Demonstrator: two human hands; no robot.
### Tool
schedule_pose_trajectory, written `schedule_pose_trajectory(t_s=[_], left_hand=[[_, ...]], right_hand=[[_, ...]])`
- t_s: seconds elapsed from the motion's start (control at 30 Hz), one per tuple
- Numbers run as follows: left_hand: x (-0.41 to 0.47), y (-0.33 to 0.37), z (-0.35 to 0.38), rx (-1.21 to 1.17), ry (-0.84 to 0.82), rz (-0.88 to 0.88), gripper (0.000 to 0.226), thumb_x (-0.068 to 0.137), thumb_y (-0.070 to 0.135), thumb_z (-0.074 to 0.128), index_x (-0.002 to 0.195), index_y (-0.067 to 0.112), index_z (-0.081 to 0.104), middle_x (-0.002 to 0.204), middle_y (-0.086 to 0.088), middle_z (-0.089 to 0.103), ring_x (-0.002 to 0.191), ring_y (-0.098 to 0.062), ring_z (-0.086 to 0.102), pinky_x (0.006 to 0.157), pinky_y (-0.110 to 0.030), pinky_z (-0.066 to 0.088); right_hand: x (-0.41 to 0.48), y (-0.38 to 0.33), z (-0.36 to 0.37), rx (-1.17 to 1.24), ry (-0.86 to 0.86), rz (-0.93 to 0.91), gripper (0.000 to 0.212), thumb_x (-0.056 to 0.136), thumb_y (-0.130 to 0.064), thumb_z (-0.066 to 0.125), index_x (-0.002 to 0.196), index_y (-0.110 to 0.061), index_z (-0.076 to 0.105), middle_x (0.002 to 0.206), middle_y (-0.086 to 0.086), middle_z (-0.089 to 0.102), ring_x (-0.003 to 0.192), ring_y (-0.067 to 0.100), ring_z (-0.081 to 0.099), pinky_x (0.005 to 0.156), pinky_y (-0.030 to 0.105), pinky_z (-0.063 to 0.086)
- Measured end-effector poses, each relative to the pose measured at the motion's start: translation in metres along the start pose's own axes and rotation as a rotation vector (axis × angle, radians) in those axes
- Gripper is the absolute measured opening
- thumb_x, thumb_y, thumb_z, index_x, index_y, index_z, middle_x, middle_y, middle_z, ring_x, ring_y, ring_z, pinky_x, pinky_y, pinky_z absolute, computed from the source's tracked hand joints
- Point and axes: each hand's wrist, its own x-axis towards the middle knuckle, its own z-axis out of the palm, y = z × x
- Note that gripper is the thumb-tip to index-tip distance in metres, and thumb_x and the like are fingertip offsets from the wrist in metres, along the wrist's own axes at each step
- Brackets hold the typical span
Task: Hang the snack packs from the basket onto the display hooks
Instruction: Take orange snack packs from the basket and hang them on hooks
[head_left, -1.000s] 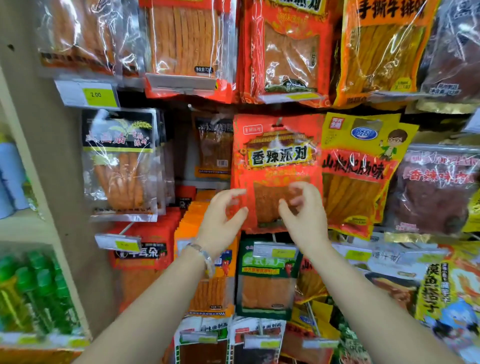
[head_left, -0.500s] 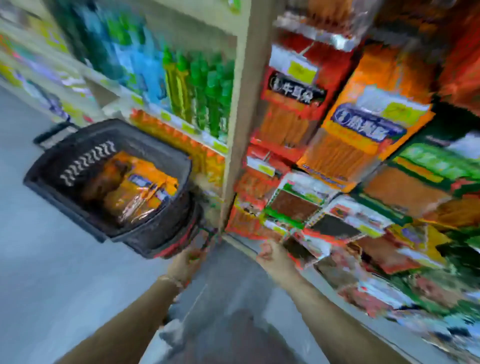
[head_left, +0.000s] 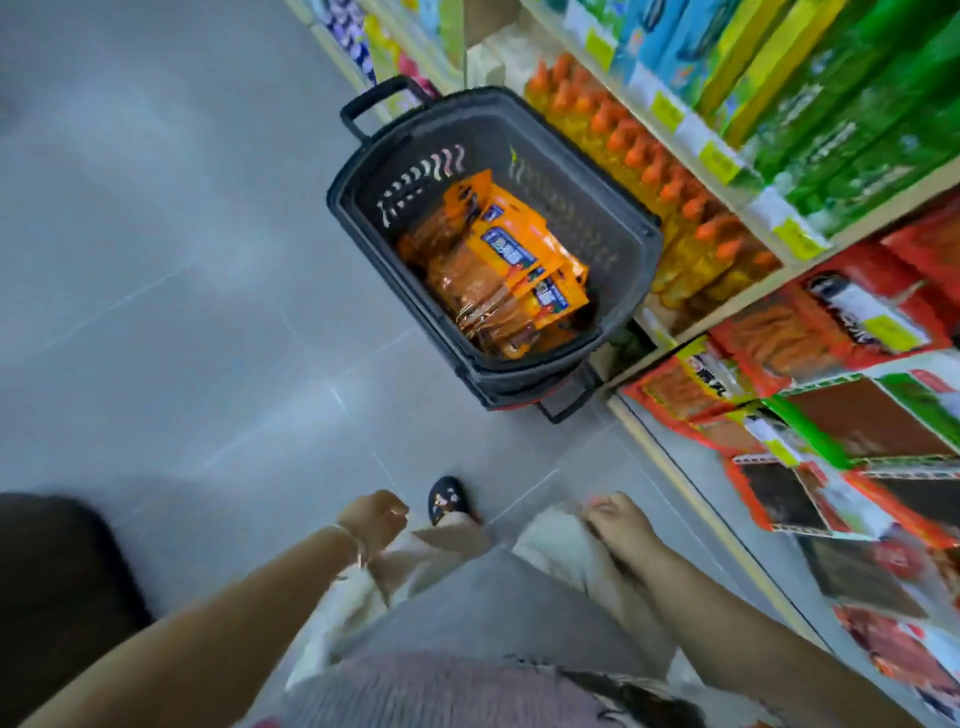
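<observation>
Nothing is held: the left hand (head_left: 376, 519) and right hand (head_left: 618, 519) are seen loosely curled, low and near. The snack packs (head_left: 498, 265) are piled in the basket (head_left: 602, 234), far ahead, left of the shelf (head_left: 693, 132). One pack is best lifted by its top edge, ready for hanging

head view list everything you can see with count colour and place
basket: one, black, on the floor against the shelf
snack packs: a stack, orange, inside the basket
bottles: a row, yellow with orange caps, low shelf behind the basket
green packs: many, green, blurred, shelf above the bottles
hanging packs: many, red, orange and green, display at right
price tags: several, yellow-green, shelf edges
floor: grey tiles, left and centre
shoe: one, dark, on the floor
bracelet: one, pale, left wrist
left hand: loosely curled, low, holds nothing
right hand: loosely curled, low, holds nothing
</observation>
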Motion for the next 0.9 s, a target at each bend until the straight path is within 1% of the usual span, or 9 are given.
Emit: schedule_pose_trajectory(t_s=[0.03, 0.1, 0.2, 0.27, 0.37, 0.6, 0.7, 0.8, 0.9], left_hand=[[0.006, -0.003, -0.009, -0.013, 0.014, -0.018, 0.024, 0.092, 0.014, 0.054, 0.114, 0.009, 0.063, 0.119, -0.011, 0.063, 0.11, -0.028, 0.059, 0.093, -0.029, 0.045], [0.018, -0.009, -0.023, -0.044, 0.027, -0.046, 0.024, 0.091, 0.015, 0.055, 0.113, 0.011, 0.064, 0.118, -0.011, 0.063, 0.108, -0.028, 0.06, 0.095, -0.031, 0.046], [0.035, -0.005, -0.039, -0.112, 0.025, -0.044, 0.023, 0.091, 0.013, 0.054, 0.112, 0.009, 0.064, 0.119, -0.013, 0.063, 0.109, -0.03, 0.059, 0.098, -0.037, 0.045], [0.045, 0.007, -0.052, -0.132, 0.009, -0.021, 0.024, 0.091, 0.012, 0.053, 0.112, 0.01, 0.063, 0.119, -0.012, 0.063, 0.109, -0.028, 0.06, 0.099, -0.037, 0.045], [0.06, 0.032, -0.079, -0.175, 0.018, 0.029, 0.024, 0.091, 0.012, 0.052, 0.113, 0.011, 0.062, 0.118, -0.011, 0.062, 0.108, -0.027, 0.06, 0.099, -0.036, 0.045], [0.107, 0.114, -0.15, -0.175, 0.102, 0.146, 0.021, 0.093, 0.018, 0.05, 0.11, 0.021, 0.063, 0.114, -0.002, 0.063, 0.105, -0.02, 0.06, 0.1, -0.034, 0.044], [0.132, 0.156, -0.172, -0.253, 0.106, 0.209, 0.019, 0.094, 0.016, 0.048, 0.107, 0.022, 0.061, 0.107, 0.0, 0.066, 0.099, -0.015, 0.062, 0.096, -0.035, 0.047], [0.159, 0.192, -0.183, -0.309, 0.05, 0.252, 0.018, 0.093, 0.017, 0.048, 0.103, 0.028, 0.058, 0.1, 0.006, 0.067, 0.093, -0.008, 0.063, 0.088, -0.026, 0.048], [0.193, 0.216, -0.187, -0.284, -0.047, 0.275, 0.019, 0.091, 0.015, 0.047, 0.104, 0.024, 0.059, 0.102, 0.001, 0.066, 0.097, -0.016, 0.063, 0.09, -0.032, 0.05]], right_hand=[[0.004, -0.013, 0.0, -0.011, -0.004, -0.014, 0.016, 0.087, -0.012, 0.058, 0.085, 0.003, 0.061, 0.102, 0.03, 0.062, 0.088, 0.036, 0.061, 0.082, 0.044, 0.048], [0.011, -0.037, -0.001, 0.002, -0.025, -0.027, 0.007, 0.089, -0.008, 0.051, 0.086, -0.008, 0.057, 0.1, 0.028, 0.062, 0.077, 0.027, 0.056, 0.073, 0.037, 0.046], [0.027, -0.074, -0.001, 0.091, -0.078, -0.057, 0.013, 0.093, -0.007, 0.047, 0.102, -0.014, 0.053, 0.086, 0.005, 0.06, 0.067, 0.015, 0.053, 0.061, 0.021, 0.044], [0.041, -0.103, -0.006, 0.152, -0.116, -0.099, 0.011, 0.095, -0.01, 0.047, 0.104, -0.013, 0.053, 0.078, 0.0, 0.059, 0.062, 0.011, 0.052, 0.051, 0.014, 0.042], [0.068, -0.157, -0.021, 0.242, -0.125, -0.147, 0.011, 0.097, -0.014, 0.049, 0.106, -0.013, 0.055, 0.078, 0.002, 0.061, 0.063, 0.011, 0.053, 0.057, 0.021, 0.041], [0.156, -0.258, -0.071, 0.281, -0.098, -0.126, 0.009, 0.097, -0.02, 0.048, 0.099, -0.016, 0.056, 0.081, 0.001, 0.061, 0.065, 0.009, 0.053, 0.059, 0.02, 0.041], [0.188, -0.277, -0.076, 0.309, -0.116, -0.073, 0.008, 0.097, -0.018, 0.047, 0.098, -0.017, 0.055, 0.08, 0.001, 0.06, 0.065, 0.009, 0.054, 0.057, 0.019, 0.042], [0.215, -0.28, -0.067, 0.351, -0.136, 0.014, 0.008, 0.097, -0.019, 0.048, 0.1, -0.018, 0.055, 0.083, 0.001, 0.061, 0.068, 0.011, 0.055, 0.06, 0.021, 0.044], [0.242, -0.277, -0.044, 0.473, -0.141, 0.123, 0.009, 0.098, -0.017, 0.047, 0.104, -0.015, 0.054, 0.081, 0.002, 0.06, 0.066, 0.012, 0.055, 0.059, 0.023, 0.041]])
